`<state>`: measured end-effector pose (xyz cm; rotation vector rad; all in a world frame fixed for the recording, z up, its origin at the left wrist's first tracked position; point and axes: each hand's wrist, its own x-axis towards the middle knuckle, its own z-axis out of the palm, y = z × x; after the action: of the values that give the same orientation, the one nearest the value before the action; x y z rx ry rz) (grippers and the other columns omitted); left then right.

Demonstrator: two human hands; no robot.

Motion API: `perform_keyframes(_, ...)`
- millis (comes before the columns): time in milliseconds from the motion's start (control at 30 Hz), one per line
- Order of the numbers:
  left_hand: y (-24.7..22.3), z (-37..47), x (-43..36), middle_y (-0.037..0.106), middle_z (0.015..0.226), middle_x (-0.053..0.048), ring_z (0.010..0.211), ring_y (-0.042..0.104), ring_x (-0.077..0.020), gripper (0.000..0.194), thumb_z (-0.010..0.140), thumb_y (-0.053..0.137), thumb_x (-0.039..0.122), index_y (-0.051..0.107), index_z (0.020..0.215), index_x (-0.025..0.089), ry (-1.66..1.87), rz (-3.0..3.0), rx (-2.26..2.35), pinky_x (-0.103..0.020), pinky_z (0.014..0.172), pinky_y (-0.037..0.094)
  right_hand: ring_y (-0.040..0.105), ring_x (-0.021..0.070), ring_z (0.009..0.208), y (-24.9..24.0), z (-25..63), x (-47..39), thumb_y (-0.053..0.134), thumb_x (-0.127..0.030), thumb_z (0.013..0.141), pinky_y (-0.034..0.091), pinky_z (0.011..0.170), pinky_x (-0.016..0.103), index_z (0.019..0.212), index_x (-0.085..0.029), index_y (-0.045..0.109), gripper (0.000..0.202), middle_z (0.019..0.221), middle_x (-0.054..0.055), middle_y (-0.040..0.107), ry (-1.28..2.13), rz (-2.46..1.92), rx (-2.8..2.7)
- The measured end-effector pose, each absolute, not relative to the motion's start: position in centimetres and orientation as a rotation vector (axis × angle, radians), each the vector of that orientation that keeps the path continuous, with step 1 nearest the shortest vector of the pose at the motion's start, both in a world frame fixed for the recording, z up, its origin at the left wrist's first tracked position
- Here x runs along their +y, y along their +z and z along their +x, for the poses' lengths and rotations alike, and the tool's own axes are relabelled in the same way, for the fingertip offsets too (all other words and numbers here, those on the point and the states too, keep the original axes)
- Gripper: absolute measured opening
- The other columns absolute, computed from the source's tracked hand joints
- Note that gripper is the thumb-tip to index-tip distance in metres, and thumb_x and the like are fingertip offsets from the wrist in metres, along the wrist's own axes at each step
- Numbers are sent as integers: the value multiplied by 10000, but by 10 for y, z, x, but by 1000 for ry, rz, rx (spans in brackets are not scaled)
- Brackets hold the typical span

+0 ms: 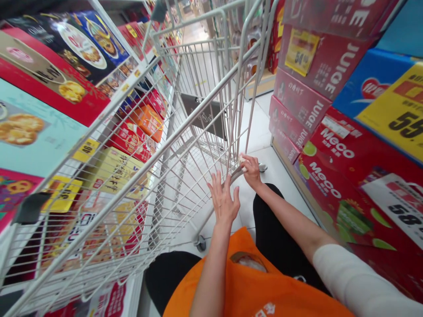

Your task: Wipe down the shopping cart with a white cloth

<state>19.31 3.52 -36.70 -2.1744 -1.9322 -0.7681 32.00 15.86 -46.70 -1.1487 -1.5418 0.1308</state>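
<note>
A wire shopping cart (211, 94) stands before me, its basket slanting across the view. My left hand (224, 198) is spread open beside the cart's lower side, with its fingertips close to the wires; I cannot tell whether they touch. My right hand (251, 171) is closed, its fingers curled around a small whitish crumpled wad (243, 161), possibly cloth or tissue. That wad lies against the cart's lower grey frame bar (235, 174). A dark sign panel (205, 115) hangs on the cart's wires.
Shelves with boxed snacks (122, 171) line the left. To the right are stacked red drink cartons (333, 176) and pink juice cartons (306, 94) with yellow price tags. A cart wheel (200, 243) rests on the white tile floor (261, 119). My knees and orange apron (254, 290) are below.
</note>
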Motion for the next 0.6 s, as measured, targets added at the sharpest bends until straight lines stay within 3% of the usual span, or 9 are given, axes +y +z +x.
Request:
perform_keyframes(167,-397,174,11,431,1531,-218,1507,292,-342,477,973,493,287,481,1429,148,-819,-2048,-2057,-670,1203,219,599,233,1048,-468,314,160,473,-29,859,556,871,423,709,-229,631,296,1109,85,721,114,-1172,-1487)
perform_keyframes(367,-404,166,5,453,1426,-242,1419,397,-335,530,968,498,298,415,1457,111,-945,-1968,-2094,-632,1181,296,603,232,1043,-472,288,137,500,-61,886,554,895,455,682,-236,629,298,1070,70,715,255,-896,-1651)
perform_keyframes(600,-403,165,-4,456,1398,-248,1377,408,-331,529,950,499,333,462,1413,80,-955,-1918,-2256,-588,1182,290,570,249,1091,-474,300,153,506,-123,912,518,964,485,684,-237,605,273,1070,89,684,279,-1080,-1522)
